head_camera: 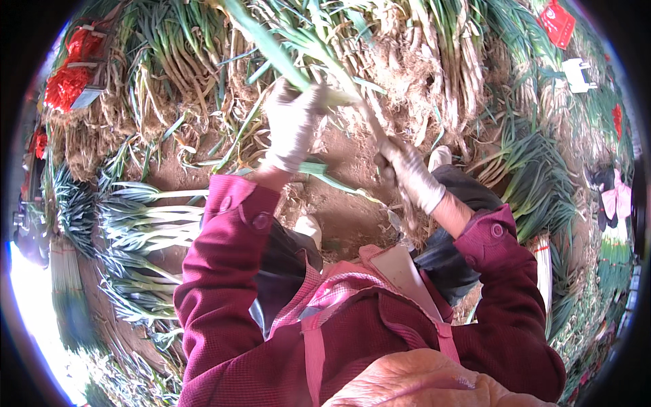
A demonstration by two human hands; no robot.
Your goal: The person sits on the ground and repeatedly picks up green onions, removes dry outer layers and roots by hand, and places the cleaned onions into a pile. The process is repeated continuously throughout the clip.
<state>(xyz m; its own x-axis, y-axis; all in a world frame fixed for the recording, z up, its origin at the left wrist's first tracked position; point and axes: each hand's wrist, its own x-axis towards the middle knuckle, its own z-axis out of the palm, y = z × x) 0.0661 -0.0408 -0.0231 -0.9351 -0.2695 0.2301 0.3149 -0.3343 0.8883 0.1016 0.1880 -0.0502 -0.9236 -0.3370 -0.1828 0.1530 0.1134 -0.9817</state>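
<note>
My left hand [295,122], in a pale thin glove and blurred, is closed around a broad green leaf [277,53] of a Welsh onion. A whole Welsh onion [372,122] slants down to the right, its green top away from me. Around its lower stalk my gloved right hand [409,170] is shut, with dirty roots hanging below the fingers. The left fingers touch or come very near the upper stalk; blur hides which. Beneath both hands lies bare brown soil [351,219] with a loose torn leaf [325,175] on it.
Unpeeled Welsh onions [407,56] are heaped across the far side. Cleaned onions [157,224] lie in a row at left, beside a tied bundle [71,290]. Red ties [68,86] fill a holder at upper left. Leafy onions [536,178] lie at right, near a white stool [577,75].
</note>
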